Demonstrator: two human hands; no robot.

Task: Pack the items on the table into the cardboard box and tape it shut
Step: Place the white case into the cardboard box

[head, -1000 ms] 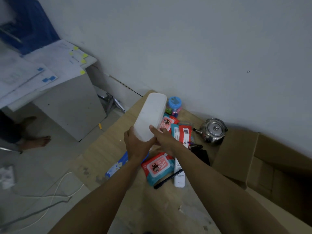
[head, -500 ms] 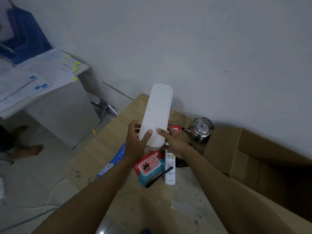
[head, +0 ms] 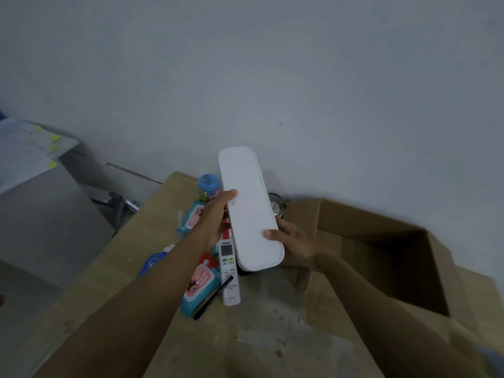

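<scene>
Both hands hold a long white rounded case (head: 249, 208) above the wooden table (head: 152, 241). My left hand (head: 218, 216) grips its left edge, and my right hand (head: 293, 242) holds its near right corner. The open cardboard box (head: 381, 257) stands to the right, its dark inside showing. Under the case lie a white remote (head: 230, 274), a black pen (head: 212, 301), wet-wipe packs (head: 197, 290) and a blue-lidded jar (head: 207, 184). A metal kettle (head: 276, 207) peeks out behind the case.
A blue pouch (head: 151, 264) lies at the table's left edge. A grey cabinet (head: 49, 222) with papers and sticky notes stands at the left, lower than the table. The white wall runs right behind the table and box.
The white case has swung toward the right, nearer the box, and my left hand has slid up its side. The view has turned right.
</scene>
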